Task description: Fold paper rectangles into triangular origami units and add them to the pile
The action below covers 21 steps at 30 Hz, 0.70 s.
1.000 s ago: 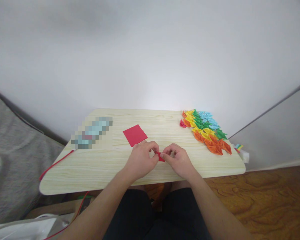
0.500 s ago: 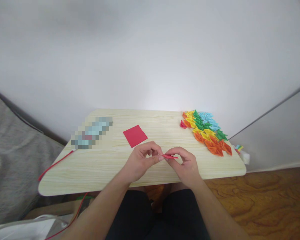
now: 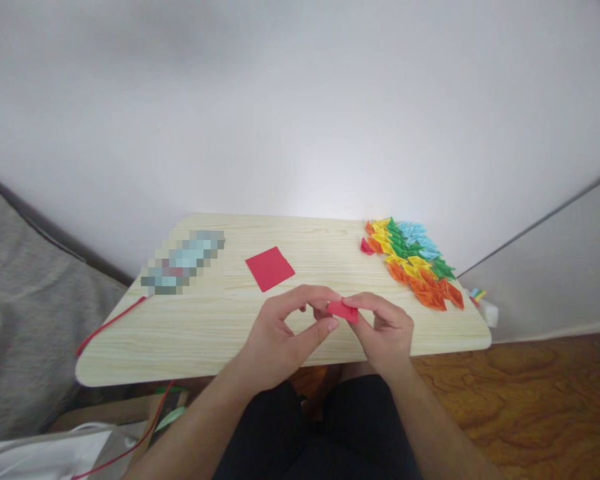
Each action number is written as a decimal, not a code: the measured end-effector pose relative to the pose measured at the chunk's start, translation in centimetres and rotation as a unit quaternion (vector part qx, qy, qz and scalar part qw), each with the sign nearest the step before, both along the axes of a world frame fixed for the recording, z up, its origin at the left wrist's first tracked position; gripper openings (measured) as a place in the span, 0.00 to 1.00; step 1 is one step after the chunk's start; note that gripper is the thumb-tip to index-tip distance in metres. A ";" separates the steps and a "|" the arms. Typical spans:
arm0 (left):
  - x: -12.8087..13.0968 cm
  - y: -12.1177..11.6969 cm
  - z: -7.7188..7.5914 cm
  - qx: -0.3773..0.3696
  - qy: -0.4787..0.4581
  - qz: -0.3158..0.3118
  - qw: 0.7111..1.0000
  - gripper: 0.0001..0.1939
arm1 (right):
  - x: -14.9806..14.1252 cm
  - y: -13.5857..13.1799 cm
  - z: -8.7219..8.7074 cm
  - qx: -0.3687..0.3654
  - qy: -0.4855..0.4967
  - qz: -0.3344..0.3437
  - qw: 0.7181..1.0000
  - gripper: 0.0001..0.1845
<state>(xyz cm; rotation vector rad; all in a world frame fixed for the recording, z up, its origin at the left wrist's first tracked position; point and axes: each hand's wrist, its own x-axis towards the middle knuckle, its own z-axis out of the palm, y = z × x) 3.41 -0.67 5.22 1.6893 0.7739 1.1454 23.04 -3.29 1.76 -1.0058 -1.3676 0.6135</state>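
Observation:
A small folded piece of red paper (image 3: 345,311) is up between my two hands, over the front part of the table. My right hand (image 3: 387,330) pinches its right end between thumb and forefinger. At the other end, my left hand (image 3: 285,337) holds it with the forefinger along the upper left edge and the thumb just below. The other left fingers are partly hidden behind the paper. Beyond my left hand, a flat red paper square (image 3: 271,269) lies on the table.
Folded paper pieces in orange, yellow, green and blue (image 3: 413,257) lie in rows on the right, a red folded piece (image 3: 367,247) at their left. A blurred-out flat object (image 3: 185,263) with a red cable (image 3: 113,325) lies on the table (image 3: 165,353) at left.
The folded red paper has turned from nearly edge-on to show a broader face. My left forefinger has stretched out over it, and my right hand has shifted slightly right.

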 end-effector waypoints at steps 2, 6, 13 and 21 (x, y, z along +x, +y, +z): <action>0.2 -0.2 0.2 0.010 0.014 0.013 1.000 0.10 | -0.1 -0.1 0.1 0.018 -0.002 0.002 1.000 0.14; 0.4 0.1 -0.6 -0.005 0.002 0.007 1.000 0.05 | -0.2 0.0 -0.1 -0.002 -0.015 0.013 1.000 0.13; 0.0 0.6 -1.9 0.019 0.003 -0.002 1.000 0.07 | -0.3 -0.2 -0.1 -0.025 -0.064 -0.008 0.998 0.14; -0.6 2.0 -6.1 0.212 0.179 0.124 0.953 0.09 | 0.2 0.4 -2.7 -0.066 -0.208 -0.002 0.976 0.17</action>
